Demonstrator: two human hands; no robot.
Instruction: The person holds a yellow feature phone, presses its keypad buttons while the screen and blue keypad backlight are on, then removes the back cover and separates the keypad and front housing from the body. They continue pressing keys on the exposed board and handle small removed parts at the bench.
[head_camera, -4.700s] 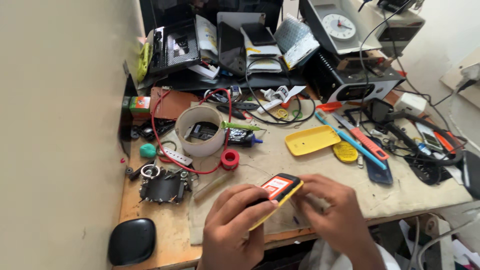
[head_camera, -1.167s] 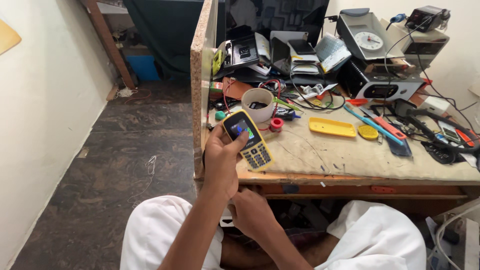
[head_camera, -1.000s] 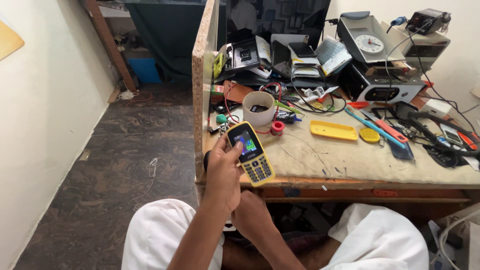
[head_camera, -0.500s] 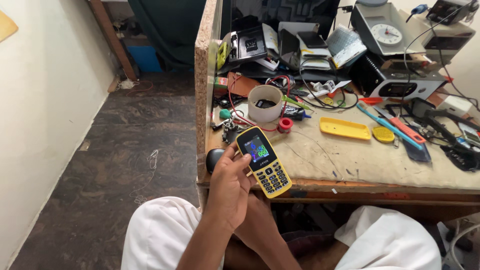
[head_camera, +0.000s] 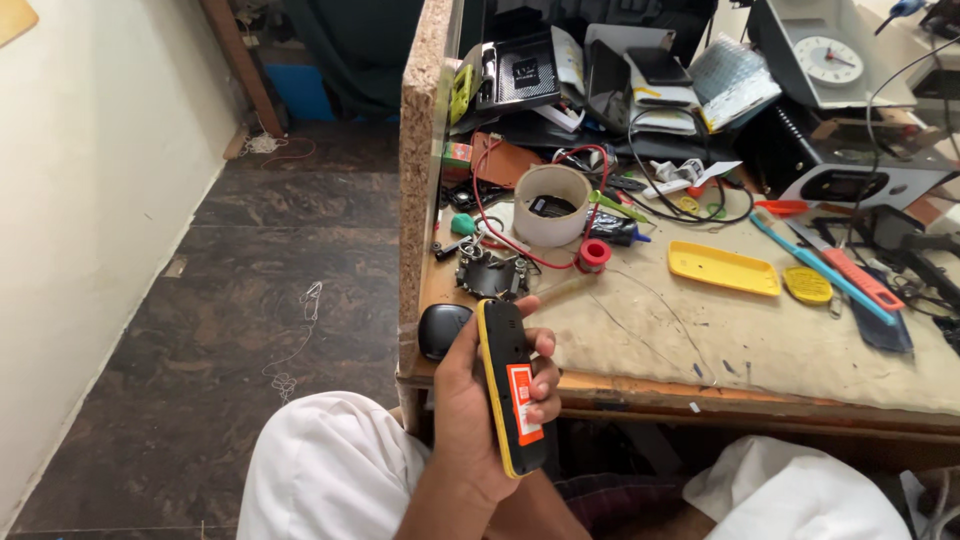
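The left hand (head_camera: 480, 410) grips a yellow-edged black phone (head_camera: 512, 385), back side up with an orange sticker, fingers (head_camera: 545, 375) curled round its right edge and thumb along the left, held over the lap at the bench's near edge. The right hand is out of view. Just beyond the fingertips a black puck (head_camera: 442, 328) sits on the bench (head_camera: 680, 340); farther off lie a circuit part (head_camera: 490, 272), a white tape ring (head_camera: 551, 205) and, to the right, a yellow cover (head_camera: 723, 268)

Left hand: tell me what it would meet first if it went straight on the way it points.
The left hand holds the phone pointing up and away. Probably the small black metal part near the bench edge comes first, though depth is unclear.
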